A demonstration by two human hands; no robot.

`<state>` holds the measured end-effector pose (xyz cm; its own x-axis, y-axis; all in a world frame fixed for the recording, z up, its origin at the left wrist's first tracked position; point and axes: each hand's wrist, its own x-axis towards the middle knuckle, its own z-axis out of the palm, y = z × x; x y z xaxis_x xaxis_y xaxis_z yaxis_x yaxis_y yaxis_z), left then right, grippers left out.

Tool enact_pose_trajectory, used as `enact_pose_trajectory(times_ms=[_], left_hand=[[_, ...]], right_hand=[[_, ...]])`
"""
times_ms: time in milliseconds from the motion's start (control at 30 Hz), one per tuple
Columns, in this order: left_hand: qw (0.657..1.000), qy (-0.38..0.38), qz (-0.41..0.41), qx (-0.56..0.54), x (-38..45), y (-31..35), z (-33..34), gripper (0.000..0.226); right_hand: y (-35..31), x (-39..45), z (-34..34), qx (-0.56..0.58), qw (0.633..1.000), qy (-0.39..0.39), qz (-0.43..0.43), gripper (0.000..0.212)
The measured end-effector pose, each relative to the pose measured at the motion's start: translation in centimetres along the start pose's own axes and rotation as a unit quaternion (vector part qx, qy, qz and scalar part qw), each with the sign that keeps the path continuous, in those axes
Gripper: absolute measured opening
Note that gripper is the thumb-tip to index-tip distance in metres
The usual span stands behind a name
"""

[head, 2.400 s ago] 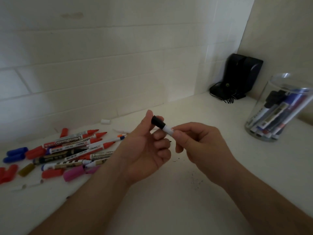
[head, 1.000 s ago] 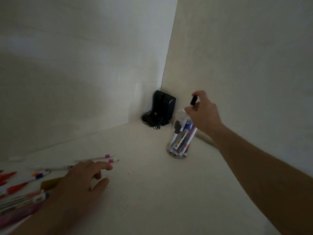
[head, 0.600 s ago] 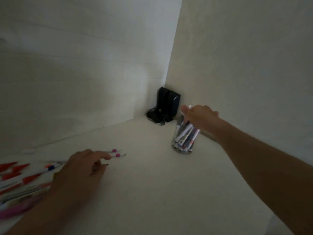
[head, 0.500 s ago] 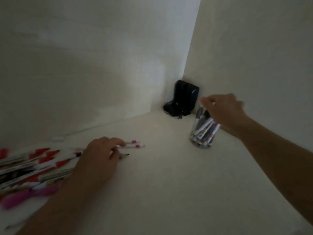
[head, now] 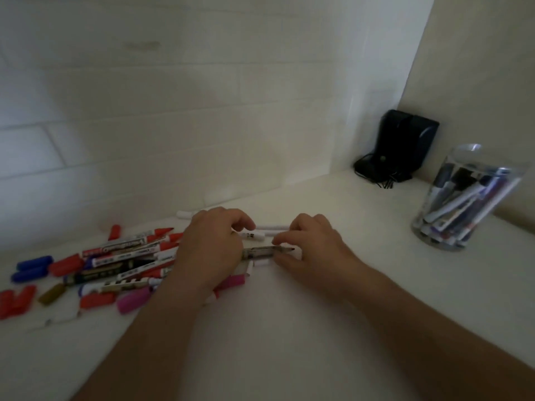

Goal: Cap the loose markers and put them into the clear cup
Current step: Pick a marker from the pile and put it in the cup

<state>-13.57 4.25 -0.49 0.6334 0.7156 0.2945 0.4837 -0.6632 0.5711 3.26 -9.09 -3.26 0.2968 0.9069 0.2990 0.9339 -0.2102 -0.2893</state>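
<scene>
A dark uncapped marker [head: 260,250] lies level just above the white desk, tip pointing right. My left hand [head: 212,250] curls over its left end, at the edge of the marker pile [head: 124,256]. My right hand [head: 311,247] pinches the marker near its tip between forefinger and thumb. Two thin white pens [head: 270,228] lie just behind my fingers. Loose caps lie at the left: blue [head: 31,267], red [head: 14,299], olive [head: 52,293] and pink [head: 133,302]. The clear cup [head: 463,166] stands at the far right and holds several capped markers.
A black device with cords [head: 405,146] sits in the back corner, left of the cup. White walls close the desk [head: 289,328] behind and on the right. A small white cap [head: 183,214] lies near the back wall.
My right hand dropped the black-capped marker into the cup and came back to the pile. Both hands now hold a dark uncapped marker. The view swung back left.
</scene>
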Motion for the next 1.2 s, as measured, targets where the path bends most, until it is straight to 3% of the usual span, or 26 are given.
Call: enact_pose_trajectory(times_ms=[200,367,467,533,633,700,733,867,933,1033,1100,1167,1200], left_hand=[[0.997,0.056,-0.048,-0.027,-0.1,-0.3,-2.4,0.056],[0.99,0.109,-0.063,-0.067,0.2,-0.7,-3.4,0.054],[0.981,0.137,-0.083,-0.109,0.5,-0.9,-3.3,0.053],[0.966,0.17,-0.099,-0.165,0.7,-1.1,-3.4,0.055],[0.943,0.223,-0.097,-0.227,0.8,-1.2,-3.9,0.055],[0.933,0.242,-0.091,-0.251,0.7,-0.8,-4.0,0.054],[0.927,0.247,-0.091,-0.266,0.7,-0.6,-4.0,0.052],[0.865,0.262,-0.128,-0.408,0.5,0.2,-6.4,0.049],[0.833,0.261,-0.112,-0.474,-0.1,0.7,-9.4,0.047],[0.863,0.227,-0.037,-0.45,-1.6,0.9,-12.9,0.043],[0.899,0.162,-0.02,-0.405,-2.5,0.2,-13.6,0.041],[0.932,0.111,-0.045,-0.343,-3.7,-1.7,-13.6,0.043],[0.943,0.1,-0.063,-0.311,-4.5,-2.8,-13.5,0.044]], right_hand=[[-0.6,0.0,1.3,-0.046,0.999,-0.017,0.021,0.028],[-0.3,0.0,1.0,0.011,0.999,0.001,0.051,0.025],[0.3,-0.5,-0.8,0.11,0.99,0.054,0.076,0.013],[0.6,-1.2,-2.6,0.295,0.944,0.084,0.119,0.014],[1.4,-1.8,-5.4,0.574,0.798,0.114,0.142,0.019],[1.9,-1.6,-6.3,0.661,0.719,0.137,0.164,0.03],[2.1,-1.5,-6.5,0.667,0.71,0.147,0.17,0.037],[1.5,-1.5,-4.8,0.655,0.727,0.146,0.146,0.062],[1.5,-1.4,-3.5,0.675,0.711,0.141,0.141,0.071],[1.9,-1.2,-2.1,0.702,0.686,0.129,0.141,0.075],[1.9,-1.5,-1.7,0.696,0.695,0.12,0.14,0.081],[1.3,-1.9,-1.7,0.646,0.743,0.096,0.144,0.061],[0.9,-2.0,-1.8,0.596,0.786,0.075,0.145,0.046]])
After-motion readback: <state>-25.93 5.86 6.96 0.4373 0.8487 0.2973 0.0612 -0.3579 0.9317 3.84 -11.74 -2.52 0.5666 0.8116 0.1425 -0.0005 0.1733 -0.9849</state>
